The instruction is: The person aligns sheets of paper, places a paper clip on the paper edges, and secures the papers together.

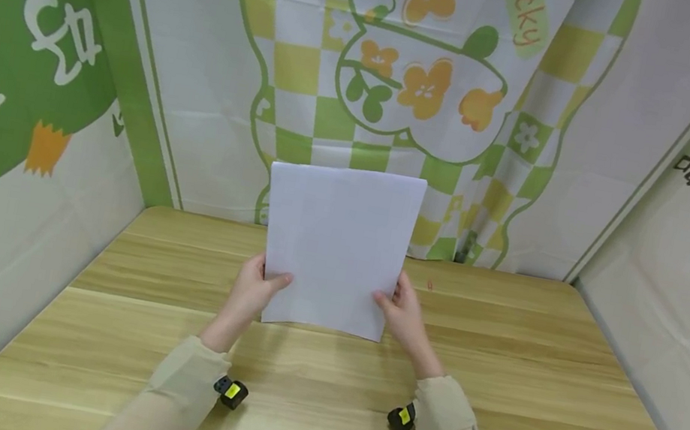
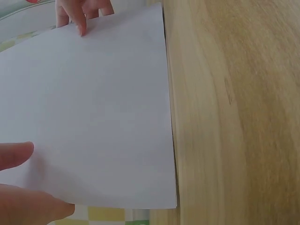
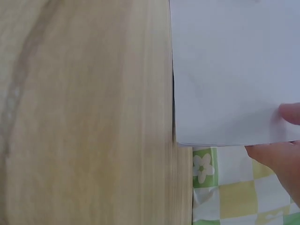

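Note:
A blank white stack of paper sheets (image 1: 338,244) stands roughly upright above the table in the head view. My left hand (image 1: 251,292) grips its left edge low down, thumb across the front face. On the opposite edge my right hand (image 1: 404,319) pinches the sheets in the same way. Thin layered edges show along the paper (image 3: 225,93) in the right wrist view. Its lower edge is close to the tabletop; whether it touches cannot be told. Most of the other fingers are hidden behind the paper.
The wooden table (image 1: 313,407) spreads under both forearms. Behind it hangs a green and yellow checked cloth (image 1: 300,71) with orange flowers. Printed cloth walls stand at left and right. A small red mark (image 1: 430,285) lies on the table right of the paper.

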The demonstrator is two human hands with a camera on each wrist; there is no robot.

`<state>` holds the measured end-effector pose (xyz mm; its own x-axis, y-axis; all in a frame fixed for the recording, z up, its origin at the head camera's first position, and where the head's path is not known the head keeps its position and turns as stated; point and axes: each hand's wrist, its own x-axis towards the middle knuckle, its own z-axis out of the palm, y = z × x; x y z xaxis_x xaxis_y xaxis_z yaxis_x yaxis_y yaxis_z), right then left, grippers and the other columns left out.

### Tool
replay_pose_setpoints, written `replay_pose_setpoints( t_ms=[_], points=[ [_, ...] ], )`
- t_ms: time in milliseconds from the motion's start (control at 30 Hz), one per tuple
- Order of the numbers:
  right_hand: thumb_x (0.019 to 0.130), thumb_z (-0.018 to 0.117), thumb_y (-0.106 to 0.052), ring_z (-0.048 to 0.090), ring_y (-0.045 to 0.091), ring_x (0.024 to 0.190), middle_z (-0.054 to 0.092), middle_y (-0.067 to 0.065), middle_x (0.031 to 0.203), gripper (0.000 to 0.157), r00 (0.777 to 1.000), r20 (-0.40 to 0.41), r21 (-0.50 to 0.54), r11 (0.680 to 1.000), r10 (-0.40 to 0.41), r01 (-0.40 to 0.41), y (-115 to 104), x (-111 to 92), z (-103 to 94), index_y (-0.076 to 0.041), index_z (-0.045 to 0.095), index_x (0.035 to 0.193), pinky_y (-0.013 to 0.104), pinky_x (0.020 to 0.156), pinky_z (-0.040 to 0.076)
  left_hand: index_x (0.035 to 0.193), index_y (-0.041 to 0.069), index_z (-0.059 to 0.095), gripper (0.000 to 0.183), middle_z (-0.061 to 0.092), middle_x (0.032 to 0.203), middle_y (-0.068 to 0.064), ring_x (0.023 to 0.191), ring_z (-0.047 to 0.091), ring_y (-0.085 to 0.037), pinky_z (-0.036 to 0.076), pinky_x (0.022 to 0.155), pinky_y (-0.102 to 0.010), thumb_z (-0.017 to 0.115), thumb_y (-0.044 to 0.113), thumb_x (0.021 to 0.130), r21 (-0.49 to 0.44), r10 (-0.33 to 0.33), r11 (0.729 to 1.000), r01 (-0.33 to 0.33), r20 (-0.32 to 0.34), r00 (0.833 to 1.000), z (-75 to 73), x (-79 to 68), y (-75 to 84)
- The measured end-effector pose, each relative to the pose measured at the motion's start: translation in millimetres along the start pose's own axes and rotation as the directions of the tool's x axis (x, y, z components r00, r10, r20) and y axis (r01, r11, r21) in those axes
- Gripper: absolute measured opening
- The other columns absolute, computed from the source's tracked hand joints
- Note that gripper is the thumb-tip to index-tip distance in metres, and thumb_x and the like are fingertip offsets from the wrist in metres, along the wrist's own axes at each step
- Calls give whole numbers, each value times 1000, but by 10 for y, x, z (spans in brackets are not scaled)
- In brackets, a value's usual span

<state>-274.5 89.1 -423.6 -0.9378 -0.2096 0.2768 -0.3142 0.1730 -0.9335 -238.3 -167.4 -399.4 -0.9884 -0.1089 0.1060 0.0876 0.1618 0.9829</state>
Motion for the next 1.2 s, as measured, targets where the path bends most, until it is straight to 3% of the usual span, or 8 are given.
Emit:
replay_pose_setpoints(
  t_ms=[400, 767, 1200],
  points=[
    [90, 50, 11, 45, 43, 125, 43, 29, 137, 55, 1000, -8, -2, 1000, 5, -5, 5, 1, 8, 4, 31, 142, 53, 103, 39, 130, -4, 48, 44, 52, 134, -22, 125, 48, -38, 37, 105, -52, 55, -4, 87, -10, 5, 1000, -5, -7, 1000, 39, 1, 1],
    [90, 52, 10, 47, 42, 124, 44, 28, 136, 56, 1000, -8, 11, 1000, 6, -6, -49, -7, -17, 4, 32, 141, 52, 101, 41, 127, -9, 49, 44, 51, 132, -26, 124, 48, -39, 37, 106, -51, 56, -6, 84, -16, 22, 1000, -22, -27, 999, 43, 9, 26],
    [91, 55, 6, 47, 41, 125, 45, 28, 136, 56, 1000, 6, 34, 999, -3, 2, -103, -24, -78, 4, 30, 141, 52, 102, 40, 127, -5, 49, 42, 55, 128, -23, 117, 53, -34, 43, 100, -47, 59, -3, 86, -36, 16, 999, -16, 0, 1000, 35, -8, 62]
  ],
)
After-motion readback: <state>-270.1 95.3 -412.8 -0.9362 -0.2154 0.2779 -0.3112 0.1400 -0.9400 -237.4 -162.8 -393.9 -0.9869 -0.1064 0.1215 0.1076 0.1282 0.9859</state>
